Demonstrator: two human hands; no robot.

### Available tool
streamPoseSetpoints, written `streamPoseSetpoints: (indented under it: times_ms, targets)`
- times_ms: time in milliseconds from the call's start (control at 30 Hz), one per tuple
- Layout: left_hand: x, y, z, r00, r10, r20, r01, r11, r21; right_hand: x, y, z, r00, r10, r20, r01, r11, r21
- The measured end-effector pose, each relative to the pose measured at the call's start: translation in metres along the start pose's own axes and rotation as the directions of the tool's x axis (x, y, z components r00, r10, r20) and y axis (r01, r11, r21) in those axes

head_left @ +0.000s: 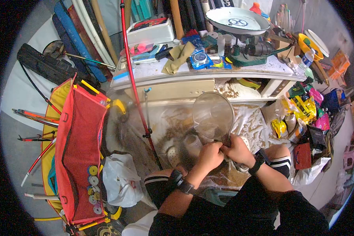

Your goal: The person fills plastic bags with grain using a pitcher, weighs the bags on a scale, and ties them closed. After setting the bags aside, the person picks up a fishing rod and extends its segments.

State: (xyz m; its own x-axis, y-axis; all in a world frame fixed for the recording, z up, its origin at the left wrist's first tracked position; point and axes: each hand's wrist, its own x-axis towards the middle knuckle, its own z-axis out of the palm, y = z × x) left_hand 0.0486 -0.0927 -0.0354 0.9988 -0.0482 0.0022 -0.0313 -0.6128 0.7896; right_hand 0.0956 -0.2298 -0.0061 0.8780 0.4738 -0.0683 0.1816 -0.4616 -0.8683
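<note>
A round hand net (213, 115) with a pale, see-through mesh and a thin rim stands tilted up in front of me, hoop away from my body. My right hand (240, 151) is closed round its short handle, just below the hoop. Pressed close beside it, my left hand (209, 158) has its fingers pinched together at the same handle; the grip itself is partly hidden. Beneath the net a translucent cup-like container (192, 144) shows, near a white clog (173, 155) on my foot.
A cluttered workbench (157, 78) with a scale pan (238, 19) spans the far side. To the left stand a red fishing bag (80, 145), a red pole (134, 86) and a white plastic bag (122, 179). Yellow packets (303, 108) lie at right.
</note>
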Motion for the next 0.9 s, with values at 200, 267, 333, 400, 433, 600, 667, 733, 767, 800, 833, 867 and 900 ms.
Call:
streamPoseSetpoints:
  times_ms: [200,267,333,400,433,600,667,733,767,800,833,867,900]
  targets:
    - [0.0008,-0.0023,0.0014,1.000,-0.014,0.020,0.014,1.000,0.024,0.0001,-0.0023,-0.0001,1.000,0.007,0.018,-0.008,1.000,0.011]
    - [0.0009,-0.0066,0.0049,1.000,0.014,-0.008,-0.014,0.999,0.037,-0.0004,-0.0029,0.0003,1.000,0.012,0.011,-0.012,0.999,0.032]
    - [0.0006,-0.0073,0.0056,0.999,0.043,-0.033,-0.041,0.998,0.051,-0.0012,-0.0054,-0.0005,1.000,0.010,0.007,-0.010,1.000,0.015]
    - [0.0009,-0.0063,0.0051,1.000,0.025,-0.012,-0.024,0.997,0.079,-0.0013,-0.0062,-0.0008,1.000,0.008,0.003,-0.008,1.000,-0.001]
    - [0.0010,-0.0054,0.0043,1.000,0.025,-0.012,-0.024,0.997,0.080,-0.0012,-0.0062,-0.0008,1.000,0.017,0.007,-0.017,1.000,0.012]
    - [0.0011,-0.0031,0.0024,1.000,0.017,-0.005,-0.017,0.995,0.095,-0.0007,-0.0059,0.0001,1.000,0.027,0.012,-0.028,0.997,0.066]
    - [0.0006,-0.0053,0.0038,1.000,0.022,-0.006,-0.021,0.995,0.093,-0.0010,-0.0066,-0.0003,0.999,0.031,0.019,-0.031,0.999,0.013]
    - [0.0004,-0.0061,0.0046,1.000,0.027,-0.006,-0.026,0.995,0.091,-0.0014,-0.0066,-0.0002,1.000,0.012,0.009,-0.012,1.000,0.011]
    - [0.0002,-0.0060,0.0046,1.000,0.025,-0.006,-0.025,0.994,0.102,-0.0017,-0.0067,0.0001,1.000,-0.008,0.000,0.008,1.000,0.007]
    - [-0.0002,-0.0049,0.0040,1.000,0.024,-0.005,-0.023,0.993,0.113,-0.0022,-0.0068,0.0006,1.000,-0.006,-0.001,0.006,1.000,0.008]
    - [-0.0007,-0.0033,0.0030,1.000,0.023,-0.003,-0.023,0.993,0.113,-0.0024,-0.0073,0.0008,1.000,-0.016,-0.009,0.016,1.000,0.012]
    - [-0.0010,-0.0011,0.0016,1.000,0.001,0.002,-0.001,0.993,0.121,-0.0027,-0.0077,0.0005,1.000,-0.024,-0.020,0.024,1.000,0.017]
    - [-0.0013,0.0019,0.0000,1.000,-0.021,0.011,0.020,0.992,0.127,-0.0023,-0.0075,0.0000,1.000,-0.014,-0.026,0.015,1.000,0.017]
